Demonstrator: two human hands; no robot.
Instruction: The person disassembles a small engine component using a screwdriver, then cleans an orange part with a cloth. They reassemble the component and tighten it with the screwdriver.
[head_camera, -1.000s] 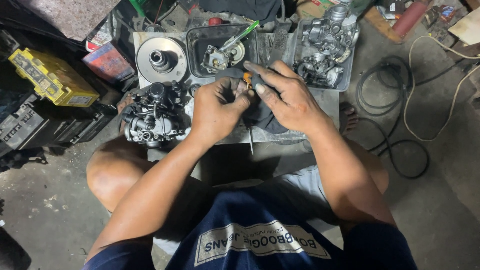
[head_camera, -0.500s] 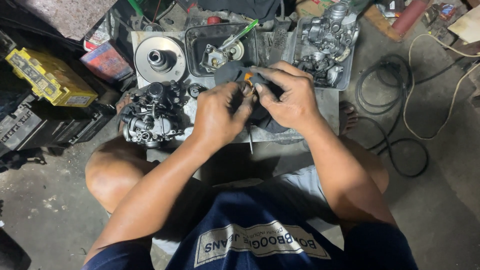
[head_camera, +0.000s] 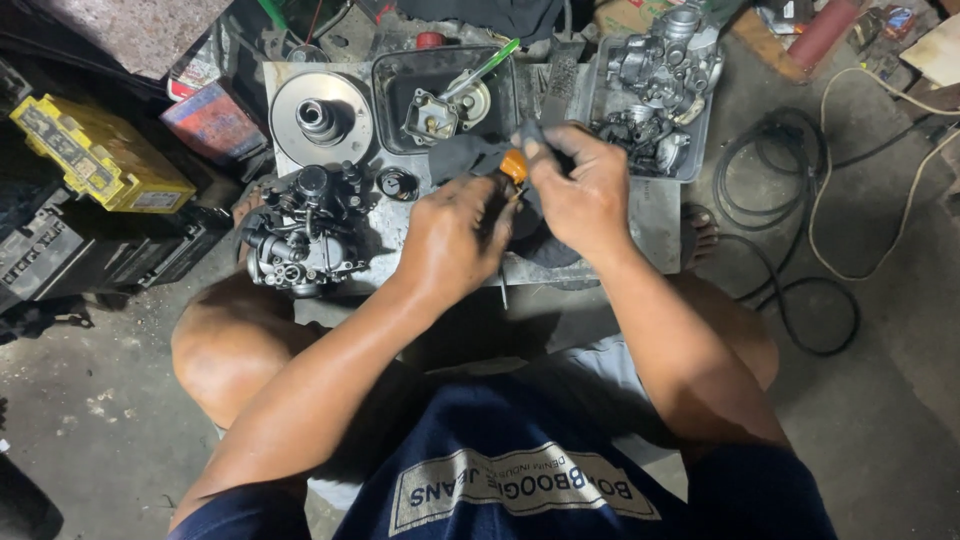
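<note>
My left hand and my right hand meet over a grey metal work slab. Between them is a small orange part; both hands grip it, with a dark cloth under and behind it. My right fingers pinch the top of the orange part, and my left fingers close around its lower end. What lies inside my left palm is hidden. A dark carburettor body sits on the slab just left of my left hand.
A round metal disc and a dark tray holding a small metal cover and a green-handled tool lie at the back. A grey tray of metal parts is back right. Yellow box left, black cables right.
Both hands have stayed together on the orange part, shifting slightly while working it. The view has drifted a little; nothing was picked up or set down.
</note>
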